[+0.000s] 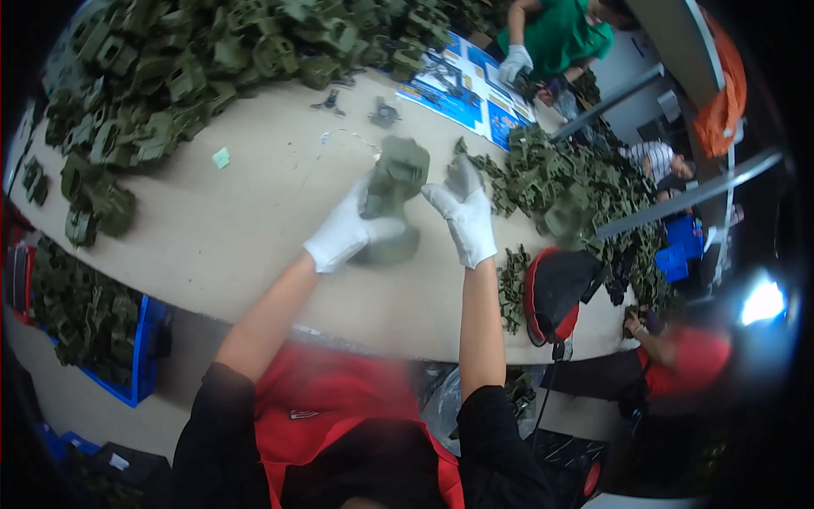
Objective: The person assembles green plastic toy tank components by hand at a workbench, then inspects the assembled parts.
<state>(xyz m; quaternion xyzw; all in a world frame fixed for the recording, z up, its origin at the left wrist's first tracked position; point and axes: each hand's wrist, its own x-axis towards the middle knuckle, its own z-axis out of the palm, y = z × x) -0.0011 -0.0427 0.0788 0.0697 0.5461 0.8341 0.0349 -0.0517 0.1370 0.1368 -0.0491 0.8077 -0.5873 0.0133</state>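
My left hand [349,229], in a white glove, is wrapped round an olive-green moulded plastic part [402,163]. The part is held above the beige table, and its lower end is smeared by motion. Close by on its right side is my right hand [468,222], also gloved in white. Its thumb points toward the part and its fingers stretch away from the thumb, their tips greyish and blurred. I see nothing held in it. Past the part lie a small dark bracket-like piece [384,111] and a dark three-armed piece [329,103].
A big heap of green parts [161,76] covers the far left; smaller green pieces [560,178] pile up at right. A black-and-red cap-shaped object [560,293] sits at the right edge. Blue printed sheets [462,85] lie toward a co-worker in green [555,38]. A blue crate [146,352] stands left.
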